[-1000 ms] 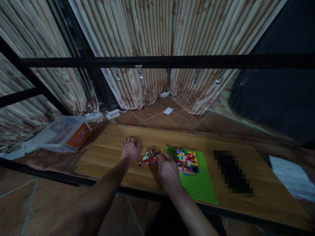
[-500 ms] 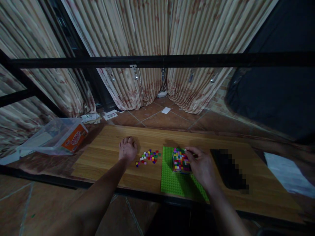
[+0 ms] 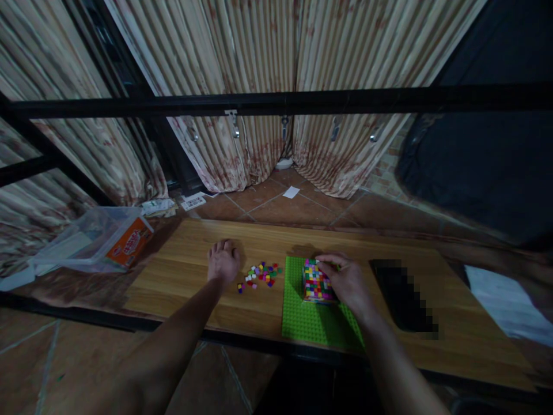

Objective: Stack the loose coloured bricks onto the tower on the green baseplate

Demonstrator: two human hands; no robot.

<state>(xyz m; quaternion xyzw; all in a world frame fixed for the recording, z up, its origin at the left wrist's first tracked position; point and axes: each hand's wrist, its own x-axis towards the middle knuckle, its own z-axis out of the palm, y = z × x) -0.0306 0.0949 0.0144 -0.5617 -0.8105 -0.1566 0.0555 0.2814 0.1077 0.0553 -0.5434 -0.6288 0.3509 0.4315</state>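
On a green studded baseplate (image 3: 302, 327) stands a block built of many small coloured bricks (image 3: 314, 283). My right hand (image 3: 345, 279) is over its far right corner, thumb and forefinger pinched on what looks like a small pale brick (image 3: 318, 261), at the block's top. The fingers cover part of the block's top. My left hand (image 3: 223, 262) lies on the wooden table with its thumb a little apart, holding nothing. Just right of it is a scatter of loose small bricks (image 3: 263, 274) in mixed colours.
A dark, partly pixelated flat object (image 3: 395, 294) lies right of the baseplate on the wooden table (image 3: 194, 236). Left of the table is a clear plastic bin (image 3: 93, 253) with an orange label. White paper (image 3: 505, 300) lies at the right. A black bar (image 3: 259, 104) crosses in front of curtains.
My right hand has shifted left along the far edge of the brick block, its pinched fingers now nearer the block's far left corner. My left hand has stayed in place.
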